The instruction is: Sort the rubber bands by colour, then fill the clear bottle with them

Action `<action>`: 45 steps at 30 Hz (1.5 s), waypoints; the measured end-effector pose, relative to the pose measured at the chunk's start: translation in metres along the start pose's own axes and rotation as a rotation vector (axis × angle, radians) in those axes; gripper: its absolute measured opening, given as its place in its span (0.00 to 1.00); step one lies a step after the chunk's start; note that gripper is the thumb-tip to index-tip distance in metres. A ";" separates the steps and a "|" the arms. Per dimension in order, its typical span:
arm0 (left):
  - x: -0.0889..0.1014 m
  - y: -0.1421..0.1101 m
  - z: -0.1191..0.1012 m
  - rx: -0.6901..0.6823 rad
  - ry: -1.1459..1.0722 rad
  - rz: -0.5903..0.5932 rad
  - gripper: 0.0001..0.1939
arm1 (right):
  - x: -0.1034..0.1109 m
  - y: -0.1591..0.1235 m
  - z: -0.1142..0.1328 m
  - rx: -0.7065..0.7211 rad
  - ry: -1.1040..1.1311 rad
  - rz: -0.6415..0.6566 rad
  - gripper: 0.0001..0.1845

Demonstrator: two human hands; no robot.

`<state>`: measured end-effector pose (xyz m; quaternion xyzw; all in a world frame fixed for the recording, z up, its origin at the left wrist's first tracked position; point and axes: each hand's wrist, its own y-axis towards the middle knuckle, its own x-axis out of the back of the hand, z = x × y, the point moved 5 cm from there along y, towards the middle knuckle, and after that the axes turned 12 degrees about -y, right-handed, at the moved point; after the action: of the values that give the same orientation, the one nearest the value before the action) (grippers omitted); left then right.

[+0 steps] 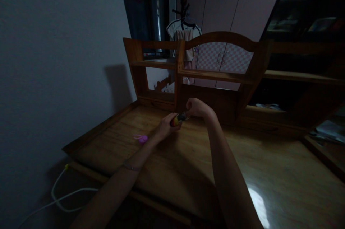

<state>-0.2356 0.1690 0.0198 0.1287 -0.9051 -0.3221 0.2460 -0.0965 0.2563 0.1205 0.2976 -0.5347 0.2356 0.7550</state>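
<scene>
My left hand (166, 126) is wrapped round a small dark object with yellow and red bands (176, 120), held just above the wooden desk. The object's black end points right, toward my other hand; its kind is too dim to make out. My right hand (196, 107) is closed with the fingertips bent down right beside that black end. Whatever sits between those fingertips is hidden or too small to name. Left of my left forearm, a purple-pink ball-like thing with a thin loop (143, 139) lies on the desk.
The wooden desktop (115, 146) meets a shelf unit (215, 74) at its back. A pale wall (81, 60) bounds the left side. A white cable (58, 200) hangs near the desk's front left corner. Clothes (183, 31) hang on a stand behind.
</scene>
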 end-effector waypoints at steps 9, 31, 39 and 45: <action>-0.005 -0.002 -0.011 -0.061 0.079 0.041 0.19 | -0.016 0.000 0.012 0.101 -0.125 0.215 0.18; -0.004 0.001 0.005 0.047 -0.031 0.026 0.22 | -0.018 -0.003 0.007 -0.037 -0.006 0.244 0.07; -0.001 0.001 0.002 0.082 -0.035 0.008 0.19 | -0.002 -0.004 0.004 0.008 0.046 0.106 0.08; -0.001 0.002 0.004 0.123 -0.064 -0.024 0.17 | 0.005 -0.005 0.007 0.021 0.074 0.002 0.07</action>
<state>-0.2370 0.1726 0.0183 0.1439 -0.9290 -0.2727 0.2045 -0.0963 0.2485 0.1262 0.2961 -0.5042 0.2530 0.7708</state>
